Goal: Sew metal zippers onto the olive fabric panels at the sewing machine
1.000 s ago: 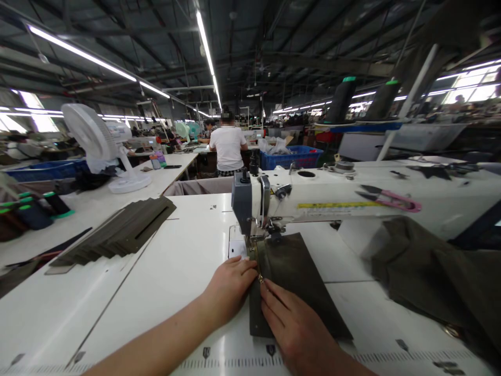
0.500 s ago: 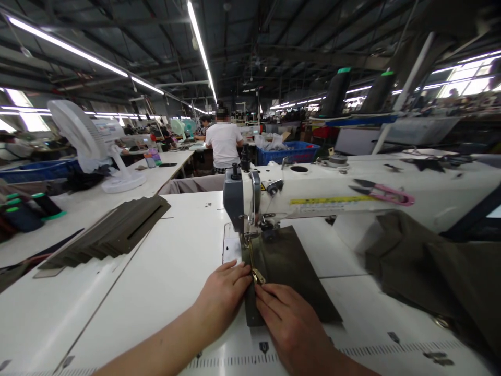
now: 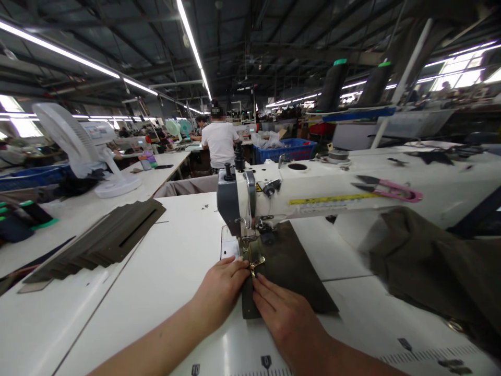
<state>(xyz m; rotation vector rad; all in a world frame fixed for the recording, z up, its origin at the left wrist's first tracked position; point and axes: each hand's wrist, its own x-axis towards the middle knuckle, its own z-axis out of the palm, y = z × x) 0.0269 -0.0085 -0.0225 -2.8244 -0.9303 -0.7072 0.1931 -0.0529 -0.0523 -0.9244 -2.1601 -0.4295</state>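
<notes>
A dark olive fabric piece (image 3: 293, 266) with a zipper lies under the presser foot of a white sewing machine (image 3: 313, 196). The brass zipper pull (image 3: 256, 262) sits just in front of the foot. My left hand (image 3: 223, 290) lies flat on the fabric's left edge, fingers stretched toward the pull. My right hand (image 3: 287, 316) presses flat on the fabric just below the pull, fingertips touching the zipper. Neither hand grips anything.
A stack of cut olive pieces (image 3: 105, 237) lies on the table at left. More olive cloth (image 3: 434, 266) is heaped at right. Pink thread snips (image 3: 391, 189) rest on the machine arm. A white fan (image 3: 78, 143) and a standing person (image 3: 219, 143) are behind.
The fabric has fed away from me under the foot; the zipper pull is now close to the needle. Both hands followed it forward.
</notes>
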